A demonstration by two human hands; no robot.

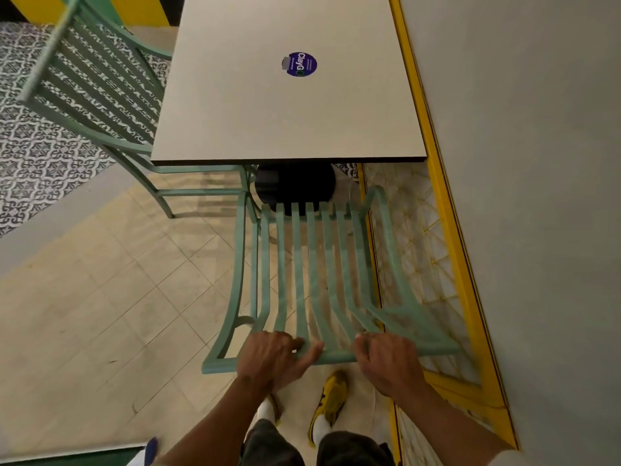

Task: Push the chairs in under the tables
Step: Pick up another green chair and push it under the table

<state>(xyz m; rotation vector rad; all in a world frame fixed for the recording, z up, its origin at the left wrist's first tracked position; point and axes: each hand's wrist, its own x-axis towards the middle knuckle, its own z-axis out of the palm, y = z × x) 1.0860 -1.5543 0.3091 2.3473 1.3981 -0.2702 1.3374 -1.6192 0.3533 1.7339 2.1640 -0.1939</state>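
A green slatted metal chair (312, 264) stands right below me, its seat facing a beige square table (285, 105). The seat's front edge lies just short of the table's near edge. My left hand (274, 359) and my right hand (391, 359) both grip the top rail of the chair's backrest, side by side. A second green slatted chair (97, 85) stands at the table's left side, its seat partly under the tabletop.
A grey wall (521, 196) with a yellow-framed mesh panel (420, 264) runs close along the right of the chair and table. The table's black base (295, 185) sits under its near edge. Beige tiled floor (100, 297) lies to the left.
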